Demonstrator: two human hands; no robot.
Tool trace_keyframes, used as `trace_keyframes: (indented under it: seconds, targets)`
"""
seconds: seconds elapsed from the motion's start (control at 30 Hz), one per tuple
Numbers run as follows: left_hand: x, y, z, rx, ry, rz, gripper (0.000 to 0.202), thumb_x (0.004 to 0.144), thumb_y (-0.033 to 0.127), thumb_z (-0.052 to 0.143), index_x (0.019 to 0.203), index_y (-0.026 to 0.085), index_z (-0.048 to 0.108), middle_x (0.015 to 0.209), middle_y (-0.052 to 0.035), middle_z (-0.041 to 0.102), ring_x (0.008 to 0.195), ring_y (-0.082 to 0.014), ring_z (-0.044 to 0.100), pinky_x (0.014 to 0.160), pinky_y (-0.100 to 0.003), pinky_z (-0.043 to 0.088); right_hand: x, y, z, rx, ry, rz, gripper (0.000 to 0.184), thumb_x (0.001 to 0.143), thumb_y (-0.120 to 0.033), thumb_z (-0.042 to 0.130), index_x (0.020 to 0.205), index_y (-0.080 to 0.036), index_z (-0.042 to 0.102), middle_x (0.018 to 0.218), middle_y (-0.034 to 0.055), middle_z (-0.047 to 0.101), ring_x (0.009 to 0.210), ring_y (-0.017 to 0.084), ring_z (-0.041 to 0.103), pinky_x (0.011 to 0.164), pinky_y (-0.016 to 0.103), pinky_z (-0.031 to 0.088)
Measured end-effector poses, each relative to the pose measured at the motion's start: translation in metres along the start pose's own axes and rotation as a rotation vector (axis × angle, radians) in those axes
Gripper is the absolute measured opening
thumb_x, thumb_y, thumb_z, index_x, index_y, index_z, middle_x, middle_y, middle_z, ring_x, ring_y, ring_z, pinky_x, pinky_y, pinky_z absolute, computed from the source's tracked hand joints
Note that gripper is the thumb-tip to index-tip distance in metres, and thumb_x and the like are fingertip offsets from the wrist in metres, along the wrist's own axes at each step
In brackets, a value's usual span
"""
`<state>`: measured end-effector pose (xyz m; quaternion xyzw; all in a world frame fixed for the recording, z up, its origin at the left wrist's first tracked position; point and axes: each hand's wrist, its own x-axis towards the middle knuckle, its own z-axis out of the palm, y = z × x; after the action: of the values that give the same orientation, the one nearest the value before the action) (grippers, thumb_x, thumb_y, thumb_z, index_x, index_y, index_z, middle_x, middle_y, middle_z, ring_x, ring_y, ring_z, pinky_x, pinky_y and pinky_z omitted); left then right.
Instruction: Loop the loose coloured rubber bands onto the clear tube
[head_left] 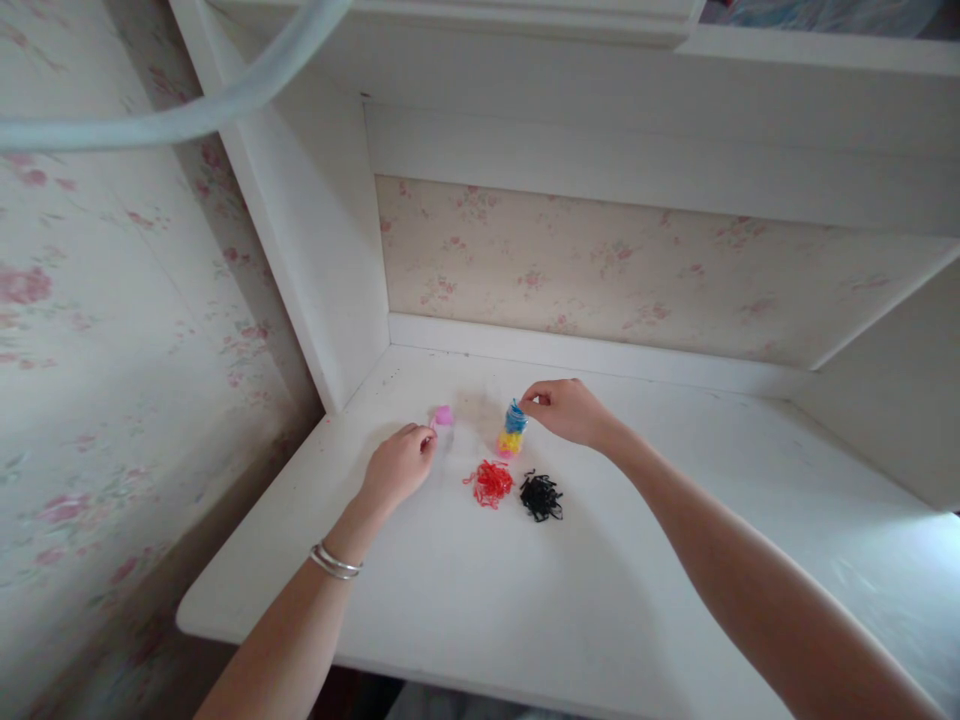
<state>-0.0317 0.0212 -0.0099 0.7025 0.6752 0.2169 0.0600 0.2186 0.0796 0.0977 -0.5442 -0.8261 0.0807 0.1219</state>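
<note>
My left hand (399, 466) rests curled on the white desk (525, 600), its fingertips touching a small pink object (443, 415); a silver bangle (335, 562) is on that wrist. My right hand (568, 410) pinches at the top of a small clear container (513, 430) holding blue, yellow and pink tiny elastic bands. A heap of red bands (490, 483) and a heap of black bands (541, 496) lie on the desk just in front of the container, between my two hands.
The desk sits in a white alcove with a side panel (315, 250) at left, a shelf above and floral wallpaper (637, 270) behind. A pale curved tube (187, 110) crosses the upper left. The desk's front edge runs near my forearms.
</note>
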Motion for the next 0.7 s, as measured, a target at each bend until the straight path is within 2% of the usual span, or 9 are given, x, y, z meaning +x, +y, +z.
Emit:
trace_keyframes:
  seconds: [0.1, 0.2, 0.37, 0.53, 0.7]
  targets:
    - [0.000, 0.001, -0.001, -0.003, -0.002, -0.005, 0.024, 0.089, 0.033, 0.041, 0.091, 0.024, 0.063, 0.095, -0.0042, 0.066, 0.087, -0.0165, 0.061, 0.076, -0.025, 0.041, -0.005, 0.005, -0.001, 0.066, 0.025, 0.013, 0.031, 0.080, -0.031, 0.043, 0.094, -0.027, 0.070, 0.078, -0.0021, 0.068, 0.068, 0.012, 0.058, 0.062, 0.020, 0.039]
    - [-0.001, 0.004, -0.001, -0.009, -0.019, -0.023, 0.025, 0.089, 0.033, 0.041, 0.091, 0.024, 0.064, 0.095, -0.0043, 0.066, 0.088, -0.0168, 0.060, 0.076, -0.025, 0.041, -0.011, 0.010, -0.002, 0.085, -0.016, 0.019, 0.041, 0.077, -0.022, 0.041, 0.109, -0.030, 0.066, 0.077, -0.0026, 0.069, 0.067, 0.012, 0.058, 0.063, 0.021, 0.039]
    - [-0.002, 0.004, 0.000, -0.001, -0.025, -0.028, 0.024, 0.089, 0.033, 0.041, 0.091, 0.025, 0.064, 0.096, -0.0040, 0.066, 0.085, -0.0168, 0.060, 0.074, -0.025, 0.041, -0.016, 0.009, -0.001, -0.082, -0.139, -0.033, 0.055, 0.074, -0.019, 0.043, 0.125, -0.036, 0.055, 0.083, -0.0018, 0.070, 0.070, 0.014, 0.060, 0.064, 0.022, 0.039]
    - [-0.001, 0.003, 0.002, 0.013, -0.029, -0.007, 0.023, 0.089, 0.031, 0.041, 0.090, 0.025, 0.064, 0.095, -0.0036, 0.066, 0.085, -0.0167, 0.060, 0.075, -0.025, 0.041, -0.013, 0.006, 0.001, -0.209, -0.184, -0.071, 0.056, 0.073, -0.020, 0.043, 0.124, -0.040, 0.054, 0.094, -0.0001, 0.070, 0.083, 0.019, 0.063, 0.070, 0.026, 0.041]
    - [-0.001, 0.004, 0.002, -0.004, -0.040, -0.017, 0.022, 0.088, 0.030, 0.043, 0.090, 0.024, 0.064, 0.094, -0.0036, 0.066, 0.086, -0.0163, 0.059, 0.076, -0.025, 0.041, -0.006, 0.006, -0.002, -0.221, -0.250, -0.063, 0.055, 0.071, -0.019, 0.046, 0.122, -0.040, 0.056, 0.106, 0.0011, 0.068, 0.091, 0.022, 0.062, 0.074, 0.029, 0.044]
